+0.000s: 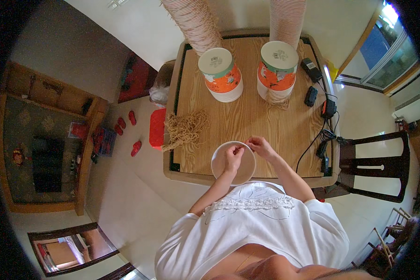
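Observation:
A round white paper tub (220, 164) stands at the near edge of the table, its pale inside facing up. Over its opening is my left hand (233, 158), thumb and fingers pinched together. My right hand (261, 147) is closed in a pinch at the tub's far right rim. Whatever thin thing the fingertips hold is too small to make out. To the left lies a loose heap of brown twine (185, 129). More twine strands (278, 100) hang at the base of the right-hand upside-down tubs.
Two upside-down orange-and-white tubs (224, 80) (276, 79) stand at the back, before tall stacks of tubs (287, 21). Black chargers and cables (329, 109) line the table's right edge. A dark chair (375, 166) is at right, a red stool (157, 128) at left.

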The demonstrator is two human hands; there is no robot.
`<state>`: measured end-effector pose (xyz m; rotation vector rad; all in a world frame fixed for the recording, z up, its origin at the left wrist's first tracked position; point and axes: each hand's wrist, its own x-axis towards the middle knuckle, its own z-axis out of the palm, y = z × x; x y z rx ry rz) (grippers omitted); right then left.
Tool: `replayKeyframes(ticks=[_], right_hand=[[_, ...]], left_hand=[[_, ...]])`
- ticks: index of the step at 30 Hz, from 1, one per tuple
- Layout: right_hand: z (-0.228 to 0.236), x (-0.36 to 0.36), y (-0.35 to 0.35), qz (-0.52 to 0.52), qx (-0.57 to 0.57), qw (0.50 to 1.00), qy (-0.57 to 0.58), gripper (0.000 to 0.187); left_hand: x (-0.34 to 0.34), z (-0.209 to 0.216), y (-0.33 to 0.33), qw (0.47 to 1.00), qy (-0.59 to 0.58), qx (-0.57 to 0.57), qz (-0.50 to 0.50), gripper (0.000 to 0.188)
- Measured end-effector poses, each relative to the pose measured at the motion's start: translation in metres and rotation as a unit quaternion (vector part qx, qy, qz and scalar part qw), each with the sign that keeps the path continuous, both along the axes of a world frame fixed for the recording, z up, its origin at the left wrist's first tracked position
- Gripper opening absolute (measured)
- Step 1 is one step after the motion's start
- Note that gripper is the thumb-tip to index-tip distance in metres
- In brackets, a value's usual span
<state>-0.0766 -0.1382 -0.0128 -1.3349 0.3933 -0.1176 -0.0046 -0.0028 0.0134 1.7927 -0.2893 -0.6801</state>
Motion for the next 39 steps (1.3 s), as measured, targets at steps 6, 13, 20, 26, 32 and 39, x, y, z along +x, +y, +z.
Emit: replayKeyframes(ticks=[6, 13, 20, 26, 32, 39], right_hand=[[0.005, 0.001, 0.004, -0.074, -0.033, 0.997, 0.0, 0.014], [0.041, 0.02, -0.011, -0.031, -0.278, 0.96, 0.01, 0.014], [0.058, 0.025, -0.019, 0.052, -0.398, 0.915, 0.026, 0.015], [0.048, 0.023, -0.023, 0.035, -0.318, 0.947, -0.009, 0.013], [0.044, 0.033, -0.024, 0.044, -0.324, 0.945, 0.023, 0.019], [0.036, 0.038, -0.018, -0.051, -0.21, 0.974, 0.067, 0.017]], left_hand=[[0.006, 0.056, -0.005, 0.877, -0.458, 0.081, -0.122, 0.026], [0.05, 0.051, -0.015, 0.854, -0.417, 0.165, -0.264, 0.012], [0.05, 0.01, -0.007, 0.897, -0.352, 0.144, -0.226, 0.013], [0.046, 0.011, -0.009, 0.985, 0.086, -0.004, -0.147, 0.023], [0.041, 0.016, -0.014, 0.954, 0.26, -0.094, -0.118, 0.015], [0.043, -0.009, -0.015, 0.972, 0.205, -0.075, -0.09, 0.014]])
